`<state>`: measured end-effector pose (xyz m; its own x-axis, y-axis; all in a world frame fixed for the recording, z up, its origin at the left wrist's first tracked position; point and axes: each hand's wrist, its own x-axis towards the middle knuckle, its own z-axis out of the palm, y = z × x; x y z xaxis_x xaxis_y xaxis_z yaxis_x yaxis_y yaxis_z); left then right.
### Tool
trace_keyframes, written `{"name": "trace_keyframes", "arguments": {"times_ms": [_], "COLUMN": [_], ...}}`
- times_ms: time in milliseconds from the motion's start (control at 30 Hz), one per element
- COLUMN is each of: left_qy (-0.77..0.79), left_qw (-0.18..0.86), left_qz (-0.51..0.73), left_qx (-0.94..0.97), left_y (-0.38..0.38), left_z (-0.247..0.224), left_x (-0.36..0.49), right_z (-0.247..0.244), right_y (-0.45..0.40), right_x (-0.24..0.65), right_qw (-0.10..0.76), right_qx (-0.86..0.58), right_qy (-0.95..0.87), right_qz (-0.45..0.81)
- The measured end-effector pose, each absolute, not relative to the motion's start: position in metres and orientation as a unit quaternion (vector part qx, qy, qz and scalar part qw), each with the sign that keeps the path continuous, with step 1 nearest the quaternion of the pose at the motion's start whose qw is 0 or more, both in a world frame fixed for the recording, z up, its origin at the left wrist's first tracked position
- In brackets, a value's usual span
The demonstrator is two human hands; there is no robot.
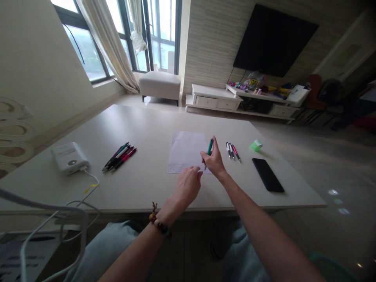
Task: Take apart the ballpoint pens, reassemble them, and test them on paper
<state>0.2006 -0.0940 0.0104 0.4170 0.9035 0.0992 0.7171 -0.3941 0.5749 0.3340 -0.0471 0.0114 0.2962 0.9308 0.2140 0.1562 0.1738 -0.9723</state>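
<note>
A sheet of white paper (188,149) lies on the table, with lines of small handwriting along its near edge. My left hand (188,184) rests palm down across that near edge, holding nothing, its fingers lying on the paper. In my right hand (215,159) is a green pen (210,146), gripped upright and slightly tilted, its tip down by the paper's near right part. The writing under my hands is too small to read. Just right of the paper lie several pens (232,151), two pale and one pink.
A black phone (267,175) and a small green-and-white object (256,145) lie at the right. On the left are a bunch of pens (119,157) and a white box-like device (69,158) with a white cable (95,181) trailing off the table (141,196).
</note>
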Motion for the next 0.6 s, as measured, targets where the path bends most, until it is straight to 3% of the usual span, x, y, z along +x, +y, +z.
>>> {"name": "trace_keyframes", "arguments": {"times_ms": [200, 300, 400, 600], "left_qy": [0.392, 0.364, 0.375, 0.412], "left_qw": [0.571, 0.656, 0.653, 0.503], "left_qz": [0.256, 0.244, 0.284, 0.342], "left_qx": [0.675, 0.614, 0.593, 0.679], "left_y": [-0.089, -0.09, -0.087, -0.075], "left_z": [0.013, 0.014, 0.016, 0.005], "left_x": [0.203, 0.206, 0.209, 0.219], "right_z": [0.027, 0.03, 0.031, 0.016], "right_y": [-0.071, -0.077, -0.082, -0.085], "right_x": [0.331, 0.333, 0.337, 0.352], "right_qw": [0.574, 0.58, 0.561, 0.5], "right_qx": [-0.525, -0.524, -0.518, -0.54], "right_qy": [-0.543, -0.535, -0.539, -0.574], "right_qz": [0.316, 0.32, 0.355, 0.359]}}
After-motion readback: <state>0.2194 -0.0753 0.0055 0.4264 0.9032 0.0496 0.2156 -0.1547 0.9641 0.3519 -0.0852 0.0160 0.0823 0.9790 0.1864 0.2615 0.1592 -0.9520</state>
